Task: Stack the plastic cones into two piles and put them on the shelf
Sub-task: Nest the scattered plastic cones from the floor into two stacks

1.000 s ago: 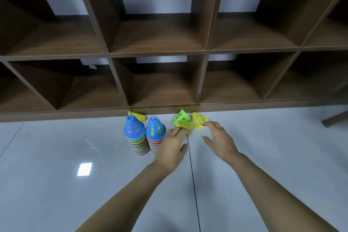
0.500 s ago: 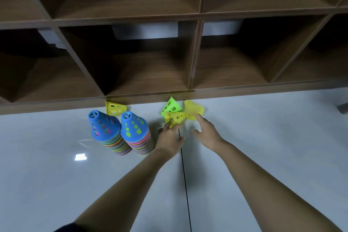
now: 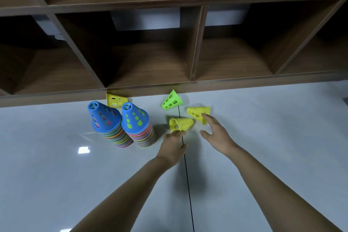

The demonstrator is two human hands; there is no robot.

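The right-hand pile of nested plastic cones (image 3: 137, 124), capped with a perforated blue cone, stood upright on the pale glossy floor (image 3: 56, 175). Its twin pile (image 3: 107, 124) touched it on the left. Four loose cones lay tipped over near it. A small yellow cone (image 3: 114, 100) lay just behind it against the wooden shelf unit (image 3: 195, 43), and a green cone (image 3: 171, 100) lay behind it to the right. The left hand (image 3: 172, 147) was relaxed, its fingertips touching the wide rim of the nearer yellow cone (image 3: 181, 124), just right of the pile. Farther right, the right hand (image 3: 218, 133), fingers spread and grasping nothing, touched the farther yellow cone (image 3: 197, 114). To stack well, each cone probably needed pinching by its rim, turning mouth-down and lowering squarely over a blue cap, so that it nested without tilting the pile.
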